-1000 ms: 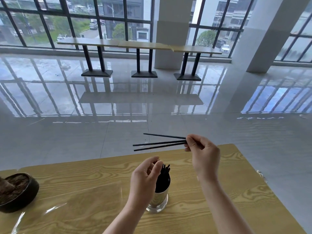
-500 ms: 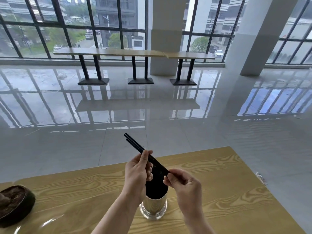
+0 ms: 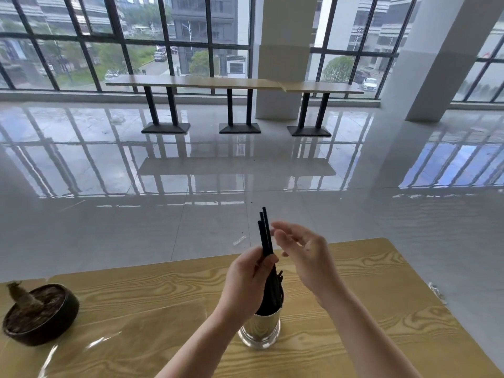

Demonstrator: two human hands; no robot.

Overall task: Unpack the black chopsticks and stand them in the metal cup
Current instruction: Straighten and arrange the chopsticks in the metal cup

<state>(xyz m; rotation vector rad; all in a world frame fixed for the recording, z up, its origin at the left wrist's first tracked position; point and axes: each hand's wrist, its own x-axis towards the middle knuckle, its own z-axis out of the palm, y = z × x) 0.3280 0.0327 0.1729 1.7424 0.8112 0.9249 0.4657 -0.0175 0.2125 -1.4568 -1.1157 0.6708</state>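
A shiny metal cup stands on the wooden table, with several black chopsticks inside. My left hand grips a small bunch of black chopsticks just above the cup's mouth. They stand nearly upright, with their lower ends inside the cup and their tops above my fingers. My right hand hovers just to the right of the bunch, fingers spread and holding nothing.
A dark round pot with a dry plant stump sits at the table's left end. A clear plastic sheet lies on the table left of the cup. Beyond the table's far edge is glossy floor, with long tables by the windows.
The chopsticks passed from my right hand to my left and swung from level to nearly upright over the cup. My right hand let go and opened.
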